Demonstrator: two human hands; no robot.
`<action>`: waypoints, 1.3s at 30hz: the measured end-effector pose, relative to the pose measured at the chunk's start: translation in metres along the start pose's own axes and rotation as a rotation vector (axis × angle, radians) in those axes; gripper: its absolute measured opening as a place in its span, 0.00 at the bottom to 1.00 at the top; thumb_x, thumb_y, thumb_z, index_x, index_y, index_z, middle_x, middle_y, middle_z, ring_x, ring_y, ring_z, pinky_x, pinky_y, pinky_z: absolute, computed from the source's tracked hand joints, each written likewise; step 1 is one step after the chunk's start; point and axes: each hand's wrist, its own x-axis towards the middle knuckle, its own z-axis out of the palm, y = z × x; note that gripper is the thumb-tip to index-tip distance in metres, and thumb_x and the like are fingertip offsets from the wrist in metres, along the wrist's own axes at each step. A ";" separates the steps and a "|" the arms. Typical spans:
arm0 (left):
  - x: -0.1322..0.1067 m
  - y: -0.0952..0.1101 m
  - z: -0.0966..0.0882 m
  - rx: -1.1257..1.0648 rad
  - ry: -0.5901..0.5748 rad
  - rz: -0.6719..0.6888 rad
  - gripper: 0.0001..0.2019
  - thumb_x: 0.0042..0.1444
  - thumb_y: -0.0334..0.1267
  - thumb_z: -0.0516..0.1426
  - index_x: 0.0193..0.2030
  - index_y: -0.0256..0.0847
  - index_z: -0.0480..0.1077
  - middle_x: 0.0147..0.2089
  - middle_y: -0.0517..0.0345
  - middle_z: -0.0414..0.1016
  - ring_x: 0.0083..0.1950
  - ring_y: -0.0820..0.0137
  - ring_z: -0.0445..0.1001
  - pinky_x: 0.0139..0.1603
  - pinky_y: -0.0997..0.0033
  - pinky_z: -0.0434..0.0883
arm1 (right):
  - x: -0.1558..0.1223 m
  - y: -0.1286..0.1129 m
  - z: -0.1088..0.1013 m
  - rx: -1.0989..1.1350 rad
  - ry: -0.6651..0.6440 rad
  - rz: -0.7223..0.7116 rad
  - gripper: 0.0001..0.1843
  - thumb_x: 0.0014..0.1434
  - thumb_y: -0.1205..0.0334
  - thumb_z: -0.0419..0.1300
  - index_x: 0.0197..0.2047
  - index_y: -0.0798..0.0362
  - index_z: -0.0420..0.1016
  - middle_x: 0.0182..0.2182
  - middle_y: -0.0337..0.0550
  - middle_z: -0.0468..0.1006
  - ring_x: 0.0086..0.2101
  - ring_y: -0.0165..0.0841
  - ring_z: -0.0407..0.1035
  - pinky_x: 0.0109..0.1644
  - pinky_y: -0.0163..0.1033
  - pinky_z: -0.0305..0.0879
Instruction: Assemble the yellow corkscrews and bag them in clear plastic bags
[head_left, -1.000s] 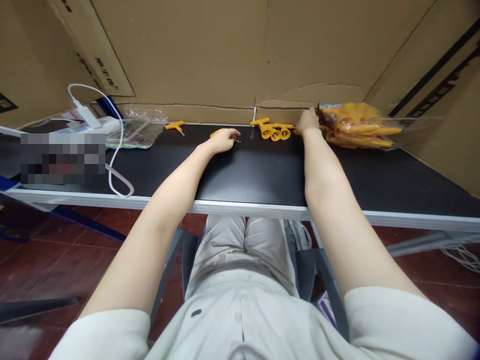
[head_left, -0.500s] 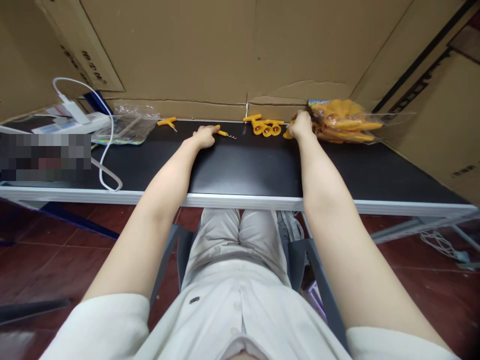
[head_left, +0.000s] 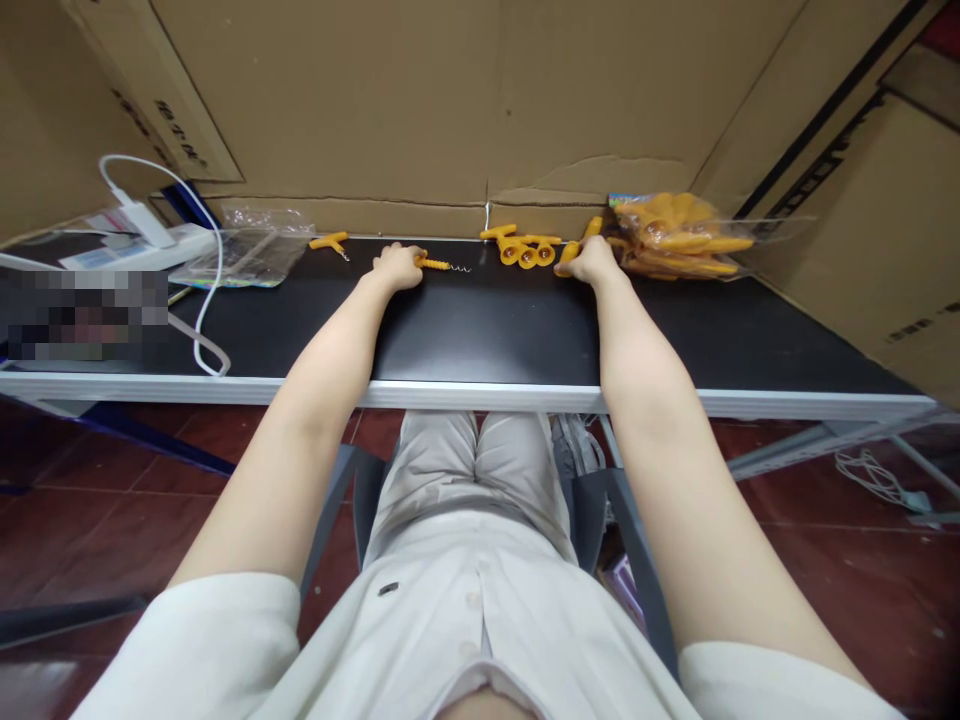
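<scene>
My left hand [head_left: 399,266] is closed around the handle end of a yellow corkscrew-like tool [head_left: 436,264]. Its ribbed shaft and thin metal spiral point right, low over the black table. My right hand [head_left: 596,260] grips a yellow plastic piece [head_left: 567,258], and part of it also shows above my fingers; the palm covers the middle. Just left of that hand lies a row of yellow ring-shaped cups [head_left: 527,258] with bar handles. A yellow T-handled tool [head_left: 330,242] with a short metal spiral rests left of my left hand.
A clear bag of yellow parts [head_left: 675,240] lies beyond my right hand. Flattened plastic packaging [head_left: 251,255] is at the left, near a white power strip [head_left: 142,250] and looping white cable [head_left: 219,250]. Cardboard [head_left: 420,100] walls the back; a metal edge [head_left: 487,395] runs along the front.
My right hand has turned and raised the yellow piece, so more of it shows. My left hand has closed around the handle of the corkscrew-like tool. The view has shifted slightly.
</scene>
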 end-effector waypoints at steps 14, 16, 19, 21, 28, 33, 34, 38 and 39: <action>-0.004 0.011 -0.004 0.043 -0.038 0.079 0.26 0.63 0.39 0.59 0.68 0.45 0.80 0.68 0.45 0.82 0.70 0.48 0.79 0.72 0.56 0.74 | -0.021 -0.067 -0.010 -0.275 -0.098 0.020 0.26 0.48 0.72 0.81 0.51 0.62 0.86 0.49 0.63 0.86 0.55 0.62 0.82 0.65 0.66 0.78; -0.006 0.012 -0.006 0.037 -0.043 0.102 0.27 0.63 0.36 0.58 0.68 0.43 0.79 0.68 0.42 0.81 0.70 0.47 0.78 0.72 0.55 0.73 | -0.022 -0.073 -0.010 -0.284 -0.130 -0.072 0.21 0.50 0.71 0.79 0.49 0.57 0.87 0.47 0.57 0.87 0.53 0.59 0.83 0.64 0.63 0.79; -0.009 0.014 -0.007 0.019 -0.039 0.121 0.27 0.62 0.36 0.58 0.68 0.44 0.78 0.67 0.44 0.81 0.69 0.50 0.78 0.71 0.58 0.73 | -0.020 -0.077 -0.006 -0.227 -0.171 -0.207 0.17 0.52 0.66 0.78 0.46 0.51 0.87 0.43 0.49 0.88 0.51 0.55 0.83 0.63 0.62 0.80; -0.010 0.015 -0.007 0.017 -0.037 0.128 0.26 0.61 0.36 0.59 0.67 0.46 0.78 0.66 0.47 0.81 0.68 0.52 0.78 0.70 0.61 0.73 | -0.020 -0.080 -0.002 -0.159 -0.177 -0.253 0.17 0.51 0.65 0.77 0.46 0.49 0.88 0.41 0.47 0.88 0.52 0.56 0.82 0.64 0.62 0.79; -0.016 0.026 -0.010 0.013 -0.051 0.160 0.26 0.61 0.35 0.58 0.67 0.45 0.78 0.65 0.48 0.81 0.68 0.53 0.78 0.71 0.63 0.72 | -0.031 -0.098 0.000 -0.148 -0.197 -0.272 0.22 0.53 0.74 0.71 0.51 0.53 0.89 0.49 0.50 0.88 0.55 0.55 0.81 0.66 0.57 0.76; -0.024 0.036 -0.012 -0.023 -0.052 0.210 0.25 0.63 0.34 0.57 0.67 0.42 0.76 0.64 0.46 0.81 0.67 0.52 0.79 0.70 0.60 0.72 | -0.036 -0.103 -0.001 -0.138 -0.212 -0.321 0.19 0.55 0.67 0.74 0.51 0.50 0.89 0.48 0.47 0.88 0.53 0.50 0.81 0.64 0.53 0.77; -0.026 0.038 -0.012 -0.038 -0.046 0.231 0.25 0.64 0.34 0.57 0.68 0.40 0.75 0.63 0.45 0.81 0.67 0.53 0.79 0.70 0.60 0.72 | -0.036 -0.104 -0.001 -0.121 -0.208 -0.333 0.17 0.56 0.64 0.75 0.50 0.48 0.89 0.46 0.46 0.88 0.52 0.50 0.81 0.64 0.53 0.77; -0.031 0.044 -0.013 -0.084 -0.004 0.288 0.26 0.65 0.35 0.57 0.69 0.40 0.73 0.63 0.44 0.81 0.66 0.54 0.78 0.70 0.60 0.71 | -0.038 -0.107 0.000 -0.044 -0.201 -0.359 0.15 0.57 0.57 0.76 0.47 0.48 0.90 0.46 0.46 0.89 0.53 0.49 0.81 0.64 0.52 0.76; -0.031 0.044 -0.014 -0.090 0.011 0.290 0.26 0.65 0.35 0.57 0.69 0.41 0.73 0.63 0.44 0.81 0.67 0.54 0.78 0.71 0.59 0.71 | -0.039 -0.107 0.000 -0.022 -0.202 -0.358 0.15 0.58 0.57 0.76 0.48 0.49 0.90 0.47 0.47 0.89 0.53 0.49 0.81 0.64 0.52 0.75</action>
